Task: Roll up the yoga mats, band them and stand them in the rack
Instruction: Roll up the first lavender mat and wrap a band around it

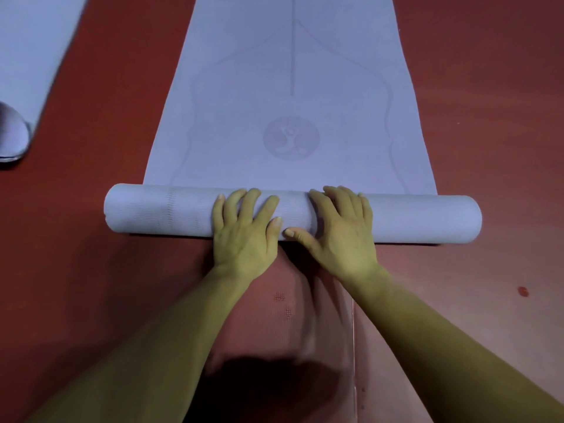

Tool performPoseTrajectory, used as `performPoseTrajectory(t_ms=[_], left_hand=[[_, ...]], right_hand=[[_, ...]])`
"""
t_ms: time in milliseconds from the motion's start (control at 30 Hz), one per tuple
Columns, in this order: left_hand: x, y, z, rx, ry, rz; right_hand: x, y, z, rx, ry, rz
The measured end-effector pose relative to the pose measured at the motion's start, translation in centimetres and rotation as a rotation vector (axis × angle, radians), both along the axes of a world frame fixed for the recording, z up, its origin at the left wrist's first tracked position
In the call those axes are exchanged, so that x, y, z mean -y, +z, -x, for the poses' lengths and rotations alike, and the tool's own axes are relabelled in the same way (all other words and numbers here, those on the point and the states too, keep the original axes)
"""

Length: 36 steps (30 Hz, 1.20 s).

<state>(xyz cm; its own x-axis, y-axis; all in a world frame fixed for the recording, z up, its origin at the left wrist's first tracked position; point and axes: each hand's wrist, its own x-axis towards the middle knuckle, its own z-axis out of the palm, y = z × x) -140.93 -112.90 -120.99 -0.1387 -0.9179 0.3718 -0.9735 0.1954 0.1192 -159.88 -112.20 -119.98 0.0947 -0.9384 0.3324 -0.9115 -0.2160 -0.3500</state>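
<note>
The left hand (pixel 244 236) and right hand (pixel 343 236) press side by side on the roll (pixel 427 218) of the lilac yoga mat (pixel 293 71), fingers straight and spread, thumbs nearly touching. Its unrolled length runs on toward 12 o'clock

Mat (pixel 290 71) far end cut off; second mat (pixel 27 50) (left) cropped.

Pretty much all I get on my feed is red floor (pixel 91 270). There's a small darker red spot (pixel 522 291) off to the right, a thin pale line (pixel 354 346) running down to the bottom edge, a couple of dotted patches (pixel 283 303) near the middle, and a dark shadow (pixel 274 383) low down.
</note>
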Motion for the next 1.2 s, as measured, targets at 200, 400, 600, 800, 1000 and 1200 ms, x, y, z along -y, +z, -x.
performPoseTrajectory(t_ms=[200, 400, 600, 800, 1000, 1200], left_hand=[[2.3, 0.7, 0.3, 0.026, -0.007, -0.003], [1.3, -0.5, -0.1, -0.001, -0.083, 0.119], [3.2, -0.3, 0.1, 0.014, -0.072, 0.104], [5.2, 0.6, 0.5, 0.045, -0.062, 0.069], [3.6, -0.5, 1.3, -0.068, -0.045, 0.117], [6.7, 0.2, 1.6, -0.035, -0.031, 0.107]], right_hand=[[0.7, -0.4, 0.7, -0.089, 0.017, 0.043], [2.2, -0.3, 0.9, -0.079, 0.034, 0.067], [2.7, 0.0, 1.0, -0.074, 0.046, 0.018], [3.9, -0.2, 1.7, -0.071, 0.128, 0.055], [5.2, 0.2, 1.9, -0.045, 0.134, 0.029], [5.3, 0.4, 2.1, -0.027, 0.176, 0.044]])
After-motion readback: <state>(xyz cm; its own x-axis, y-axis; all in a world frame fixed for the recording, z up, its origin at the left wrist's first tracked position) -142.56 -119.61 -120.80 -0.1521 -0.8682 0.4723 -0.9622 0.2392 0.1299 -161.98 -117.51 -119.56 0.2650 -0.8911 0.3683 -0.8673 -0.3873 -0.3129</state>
